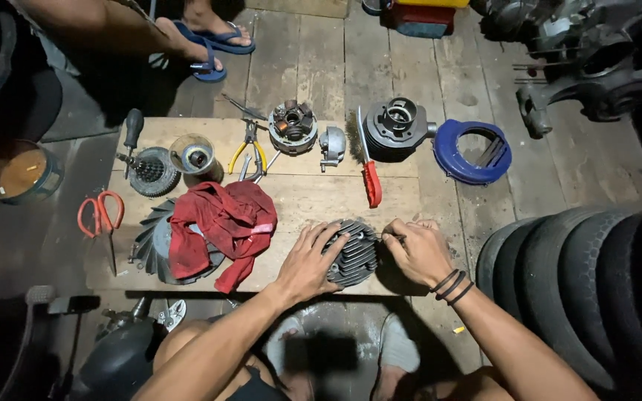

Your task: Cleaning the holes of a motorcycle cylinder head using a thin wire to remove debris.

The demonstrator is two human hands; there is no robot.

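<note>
**Finned head under both hands, many parts laid out**

I start with the stacked tyres (588, 289) at my right, then the wooden tabletop (306, 194) that carries everything. On it, a red rag (221, 223) lies over a finned fan wheel (154, 241); further back sit a dark cylinder (395, 128), a blue shroud (473, 152) and a red-handled wire brush (371, 178). At the near edge lies the finned cylinder head (354, 252). My left hand (307, 260) lies spread on it, pressing it down. My right hand (419, 249) is closed around a thin tool (394, 238) whose tip meets the fins. I judge the cleaning partway; parts remain separate.
</note>
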